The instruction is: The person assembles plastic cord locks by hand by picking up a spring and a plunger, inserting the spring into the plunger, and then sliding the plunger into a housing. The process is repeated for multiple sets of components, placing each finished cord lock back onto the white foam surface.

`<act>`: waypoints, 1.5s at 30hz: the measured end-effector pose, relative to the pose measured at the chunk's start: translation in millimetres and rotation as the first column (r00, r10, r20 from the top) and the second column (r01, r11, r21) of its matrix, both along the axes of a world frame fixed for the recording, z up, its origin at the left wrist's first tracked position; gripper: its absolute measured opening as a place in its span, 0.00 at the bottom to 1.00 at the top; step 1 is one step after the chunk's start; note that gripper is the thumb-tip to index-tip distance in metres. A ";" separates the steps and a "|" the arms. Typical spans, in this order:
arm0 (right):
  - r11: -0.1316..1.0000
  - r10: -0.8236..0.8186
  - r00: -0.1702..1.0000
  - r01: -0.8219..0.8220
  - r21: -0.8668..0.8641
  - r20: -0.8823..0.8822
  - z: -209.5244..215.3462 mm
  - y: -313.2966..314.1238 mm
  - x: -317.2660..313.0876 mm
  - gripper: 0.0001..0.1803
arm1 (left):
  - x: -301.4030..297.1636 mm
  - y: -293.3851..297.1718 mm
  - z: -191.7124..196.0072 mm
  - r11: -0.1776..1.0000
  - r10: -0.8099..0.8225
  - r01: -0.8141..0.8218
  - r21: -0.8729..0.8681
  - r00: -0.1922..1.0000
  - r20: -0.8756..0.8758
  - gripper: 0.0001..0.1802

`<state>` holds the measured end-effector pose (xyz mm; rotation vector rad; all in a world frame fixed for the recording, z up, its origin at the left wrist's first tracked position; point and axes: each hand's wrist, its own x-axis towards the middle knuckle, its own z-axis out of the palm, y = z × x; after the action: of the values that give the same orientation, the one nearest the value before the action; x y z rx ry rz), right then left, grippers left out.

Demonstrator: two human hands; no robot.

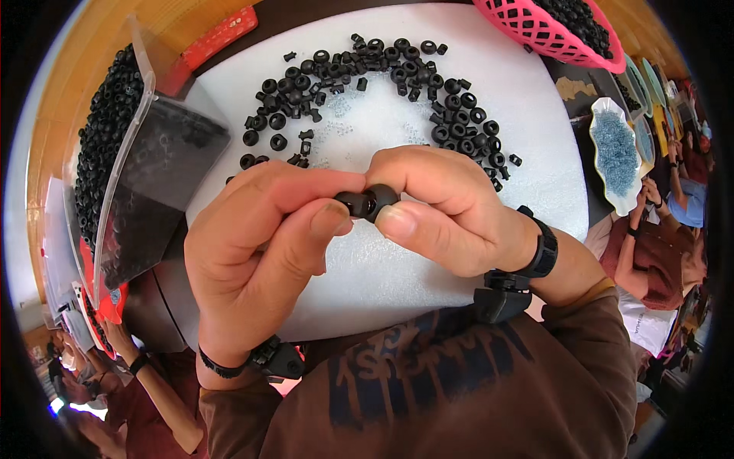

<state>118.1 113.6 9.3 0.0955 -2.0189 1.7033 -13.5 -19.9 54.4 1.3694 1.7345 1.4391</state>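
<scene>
Over the near middle of a white foam sheet (382, 283), my two hands meet fingertip to fingertip. My left hand (256, 245) pinches a small black spool-shaped plunger (352, 203) between thumb and forefinger. A rounded black cord-lock shell (383, 196) with a hole in its side is pinched in my right hand (459, 210). The plunger's end touches or nearly touches the shell; fingers hide how far it goes in. Beyond my hands, loose black shells and plungers (459, 122) lie in an arc around a scatter of tiny clear pieces (348, 115).
At left, a tilted clear bin (141, 168) holds many black shells. A pink basket (547, 38) of black parts stands at the far right. A white leaf-shaped dish (604, 115) of bluish clear bits sits at right. Co-workers' arms (164, 398) show on both sides.
</scene>
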 end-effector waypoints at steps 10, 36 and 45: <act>0.955 -0.145 0.986 0.162 0.249 -0.084 -0.6 6.8 1.8 0.09 | 8.3 11.8 7.1 0.995 0.068 -0.003 0.100 0.752 -0.655 0.10; 0.977 -0.079 0.989 0.102 0.186 -0.124 -2.7 13.4 3.8 0.12 | 10.4 20.1 0.8 0.981 -0.015 -0.033 0.190 0.969 0.247 0.13; 0.989 -0.106 0.990 0.115 0.097 -0.089 0.6 10.1 4.7 0.12 | -7.2 18.9 3.2 0.995 -0.077 0.076 0.064 0.997 0.007 0.15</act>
<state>122.7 123.6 9.9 0.0862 -2.0101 1.5045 -20.8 -1.0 57.6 1.4441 1.6249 1.4675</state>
